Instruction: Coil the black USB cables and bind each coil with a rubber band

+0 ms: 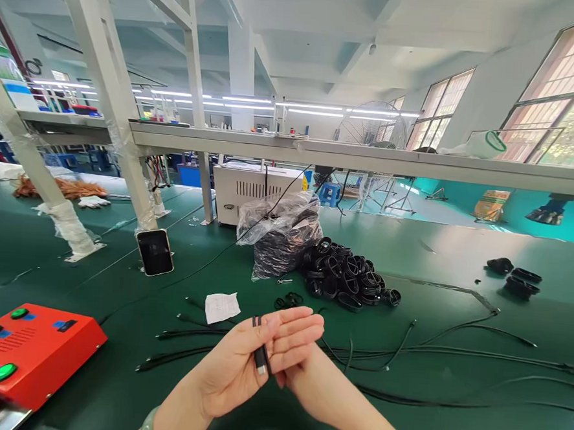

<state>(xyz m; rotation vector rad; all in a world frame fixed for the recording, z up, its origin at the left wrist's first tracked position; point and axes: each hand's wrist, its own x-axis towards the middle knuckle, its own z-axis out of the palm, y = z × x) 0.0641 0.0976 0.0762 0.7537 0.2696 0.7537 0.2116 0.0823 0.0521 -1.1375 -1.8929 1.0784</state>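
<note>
My left hand (263, 353) is turned palm up, its fingers stretched out together towards the right. A black USB cable (259, 356) lies across its palm, held under the thumb, with a metal plug end pointing down. Behind those fingers sits my right hand (306, 378), touching the left; its own fingers are mostly hidden, so what they hold does not show. Under and beside both hands, straight black cables (405, 351) run across the green table (159, 389). A small black cable coil (289, 300) lies just beyond the fingertips.
A heap of coiled black cables (346, 274) lies beside a filled plastic bag (280, 240). Behind stands a beige metal box (249, 190). At left are a red box with green buttons (40, 349) and a phone (155, 252). A paper slip (221, 308) lies nearer. Posts carry a shelf (344, 152).
</note>
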